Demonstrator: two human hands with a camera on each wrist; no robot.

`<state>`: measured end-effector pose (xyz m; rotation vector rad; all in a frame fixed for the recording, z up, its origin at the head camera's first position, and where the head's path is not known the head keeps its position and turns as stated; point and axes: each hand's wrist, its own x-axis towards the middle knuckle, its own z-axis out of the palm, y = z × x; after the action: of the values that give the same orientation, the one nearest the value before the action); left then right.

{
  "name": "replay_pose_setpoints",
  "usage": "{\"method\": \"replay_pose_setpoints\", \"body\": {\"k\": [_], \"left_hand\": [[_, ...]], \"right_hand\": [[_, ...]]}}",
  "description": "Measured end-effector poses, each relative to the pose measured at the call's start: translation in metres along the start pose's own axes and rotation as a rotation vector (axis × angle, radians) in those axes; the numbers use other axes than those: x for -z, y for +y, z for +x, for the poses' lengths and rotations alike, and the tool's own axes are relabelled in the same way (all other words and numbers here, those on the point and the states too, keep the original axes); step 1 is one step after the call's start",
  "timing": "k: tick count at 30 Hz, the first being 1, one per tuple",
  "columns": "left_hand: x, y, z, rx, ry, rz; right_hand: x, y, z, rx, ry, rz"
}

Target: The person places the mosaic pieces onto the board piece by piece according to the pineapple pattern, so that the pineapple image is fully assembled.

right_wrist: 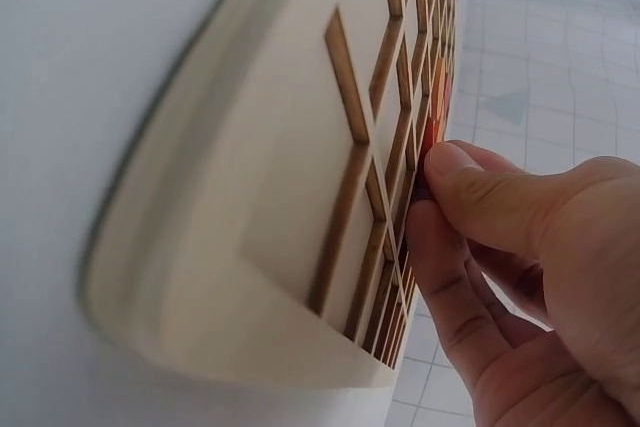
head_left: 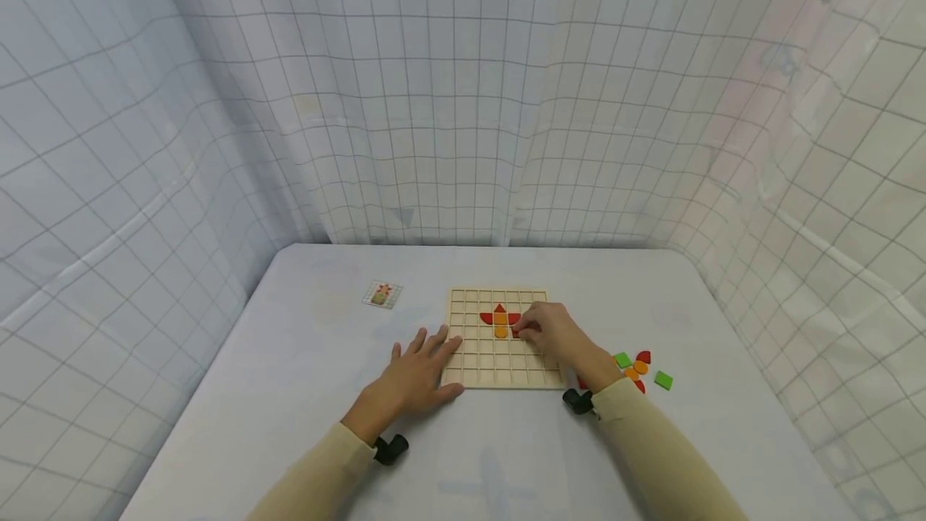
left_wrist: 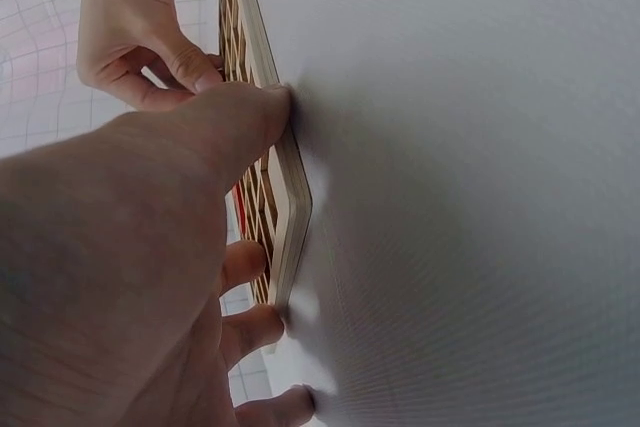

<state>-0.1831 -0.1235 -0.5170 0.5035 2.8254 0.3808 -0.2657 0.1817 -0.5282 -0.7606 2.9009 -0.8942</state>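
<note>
Four coloured pieces already sit in the wooden grid board (head_left: 501, 338) near the centre of the head view: a red cluster with an orange piece (head_left: 501, 332) just below it, all in the upper rows. The right hand (head_left: 551, 331) is curled at the right edge of that cluster, its thumb and forefinger pinching a small red piece (right_wrist: 430, 137) down against a cell, as the right wrist view shows. The left hand (head_left: 418, 372) lies flat with fingers spread and straight, its fingertips pressed against the board's left edge and steadying it. To the lower right of the board, loose pieces (head_left: 640, 367) in green, orange and red wait on the white table (head_left: 304, 360). A small pattern card (head_left: 382, 294) lies at the upper left of the board. Judging by the mostly bare cells and the loose pieces, the figure looks roughly half built.
</note>
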Motion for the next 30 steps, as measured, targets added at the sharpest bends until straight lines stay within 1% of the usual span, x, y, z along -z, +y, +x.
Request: {"method": "replay_pose_setpoints", "body": {"k": [7, 13, 21, 26, 30], "left_hand": [[-0.004, -0.002, 0.001, -0.005, 0.007, 0.001], [-0.006, -0.003, 0.0, -0.008, 0.016, 0.002], [-0.005, -0.003, 0.0, -0.006, 0.013, 0.002], [-0.006, -0.004, 0.001, -0.009, 0.014, 0.006], [-0.006, -0.005, 0.001, -0.011, 0.015, 0.001]], "right_hand": [[-0.002, 0.001, 0.001, 0.023, -0.003, 0.033], [-0.002, 0.0, 0.0, 0.048, -0.002, 0.021], [0.001, -0.001, -0.004, 0.065, 0.007, 0.005], [0.003, 0.003, -0.008, 0.047, 0.025, -0.005], [0.011, 0.007, -0.015, 0.03, 0.031, 0.005]]}}
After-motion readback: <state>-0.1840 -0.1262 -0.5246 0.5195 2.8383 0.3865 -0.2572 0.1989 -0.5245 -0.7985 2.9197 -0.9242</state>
